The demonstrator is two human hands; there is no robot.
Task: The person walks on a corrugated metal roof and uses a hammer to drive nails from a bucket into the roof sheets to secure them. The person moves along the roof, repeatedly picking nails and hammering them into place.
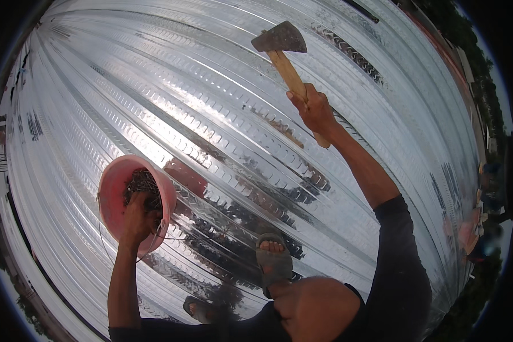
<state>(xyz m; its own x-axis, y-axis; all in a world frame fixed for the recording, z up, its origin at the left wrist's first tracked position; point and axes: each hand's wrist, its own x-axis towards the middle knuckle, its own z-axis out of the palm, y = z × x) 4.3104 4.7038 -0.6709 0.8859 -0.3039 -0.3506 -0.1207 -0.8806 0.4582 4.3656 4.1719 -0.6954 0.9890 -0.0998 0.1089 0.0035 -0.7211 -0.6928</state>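
Head view: holding a wooden-handled hatchet (288, 72) out toward the upper right in the right hand (315, 112), with fingers and thumb wrapped closely around the handle. Gripped partway along, leaving the butt end showing below the fist and the dark metal head beyond; probably held so for balance, and well apart from the other hand, perhaps to spare bare fingers from the edge.

Reaching with the left hand (138, 218) over the near rim of a pink plastic bucket (113, 199), at lower left, and down onto a heap of loose nails (143, 180), possibly screws. Cannot tell whether pinching any or merely resting among them, with fingertips hidden inside the bucket. Turned mouth toward the camera, likely giving easy sight of and reach into the contents.

Standing or crouching, hard to say which, on ribbed, embossed galvanised metal sheeting (222, 85), with the right foot (275, 265) and left foot (198, 310) in strapped sandals, set apart perhaps for steadier footing across the shiny ribs.
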